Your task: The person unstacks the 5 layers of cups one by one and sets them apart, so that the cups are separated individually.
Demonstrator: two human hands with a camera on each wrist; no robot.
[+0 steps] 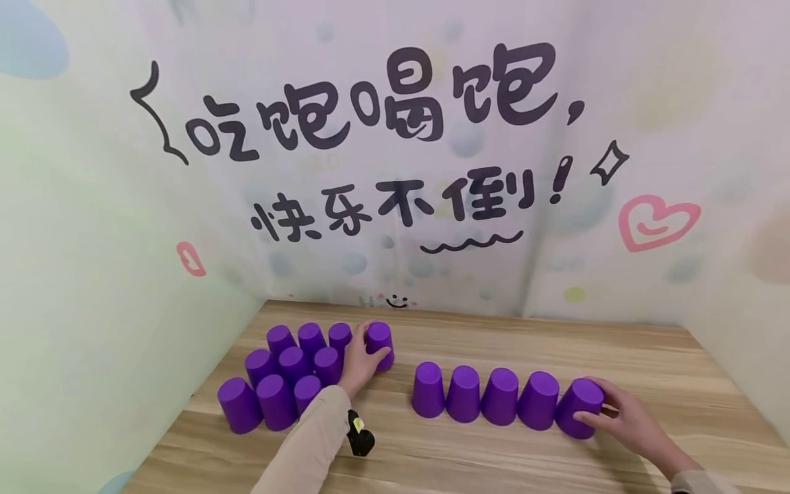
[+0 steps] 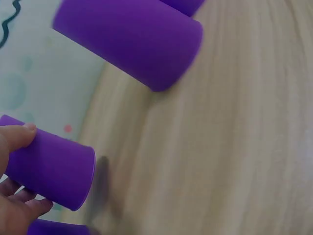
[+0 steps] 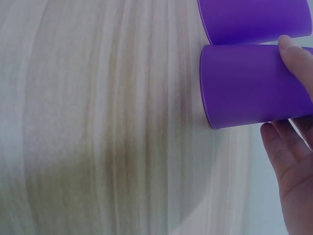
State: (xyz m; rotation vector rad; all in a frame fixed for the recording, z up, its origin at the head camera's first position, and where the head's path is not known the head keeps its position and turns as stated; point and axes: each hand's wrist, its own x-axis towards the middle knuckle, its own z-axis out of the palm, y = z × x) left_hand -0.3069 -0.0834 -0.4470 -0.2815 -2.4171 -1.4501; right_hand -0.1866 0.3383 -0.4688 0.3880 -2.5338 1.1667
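My left hand [image 1: 363, 357] grips an upside-down purple cup [image 1: 380, 343], thumb on its near side. In the left wrist view, that cup [image 2: 54, 169] has its shadow lying a little apart from its rim. My right hand [image 1: 629, 418] holds the rightmost purple cup [image 1: 579, 405] of a row, with thumb and fingers on opposite sides. This cup [image 3: 254, 85] stands against its neighbour [image 3: 257, 19] in the right wrist view. Several more upside-down purple cups [image 1: 500, 398] make up the row to its left.
Several upside-down purple cups [image 1: 276, 401] stand grouped in rows at the left, close beside my left hand. A black device [image 1: 361, 436] is at the left wrist. The wooden table [image 1: 469, 460] meets a printed backdrop [image 1: 401, 274] behind and pale side walls.
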